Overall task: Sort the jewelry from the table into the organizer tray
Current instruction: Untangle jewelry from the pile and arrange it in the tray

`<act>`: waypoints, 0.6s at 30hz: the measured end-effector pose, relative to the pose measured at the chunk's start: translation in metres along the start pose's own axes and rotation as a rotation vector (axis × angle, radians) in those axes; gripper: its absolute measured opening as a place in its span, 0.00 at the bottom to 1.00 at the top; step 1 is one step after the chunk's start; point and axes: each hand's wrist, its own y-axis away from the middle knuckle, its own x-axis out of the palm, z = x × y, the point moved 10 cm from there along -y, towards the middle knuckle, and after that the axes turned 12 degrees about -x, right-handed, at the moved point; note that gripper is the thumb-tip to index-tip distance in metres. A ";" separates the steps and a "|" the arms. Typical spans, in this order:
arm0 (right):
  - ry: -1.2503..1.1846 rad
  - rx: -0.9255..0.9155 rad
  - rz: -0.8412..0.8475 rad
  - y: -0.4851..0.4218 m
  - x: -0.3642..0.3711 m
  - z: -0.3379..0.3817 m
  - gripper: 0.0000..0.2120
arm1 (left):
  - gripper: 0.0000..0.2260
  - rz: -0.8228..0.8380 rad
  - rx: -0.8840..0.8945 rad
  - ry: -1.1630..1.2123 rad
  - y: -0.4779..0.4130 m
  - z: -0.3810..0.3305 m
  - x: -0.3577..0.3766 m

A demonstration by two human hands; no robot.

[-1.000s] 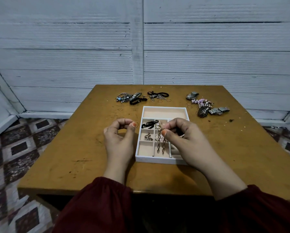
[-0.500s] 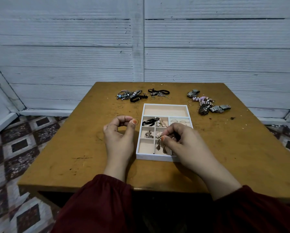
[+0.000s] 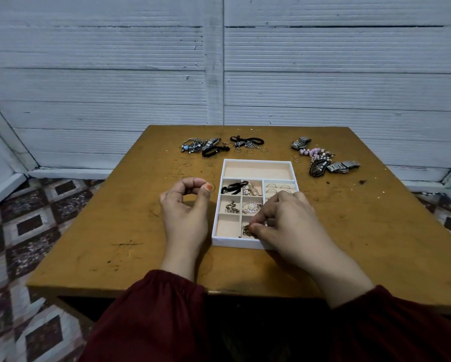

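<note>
Right hand (image 3: pixel 289 218) pinches a chain (image 3: pixel 247 230) inside the tray (image 3: pixel 234 242) under its fingertips; left hand (image 3: pixel 186 205), just left, pinches a thin ring (image 3: pixel 210 187)

one table (image 3: pixel 114 231), one tray (image 3: pixel 235 242), one left hand (image 3: pixel 186 212), one right hand (image 3: pixel 289 220).
</note>
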 end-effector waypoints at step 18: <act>0.071 0.190 -0.155 0.010 -0.031 -0.085 0.20 | 0.07 0.160 0.113 -0.260 0.018 -0.029 0.027</act>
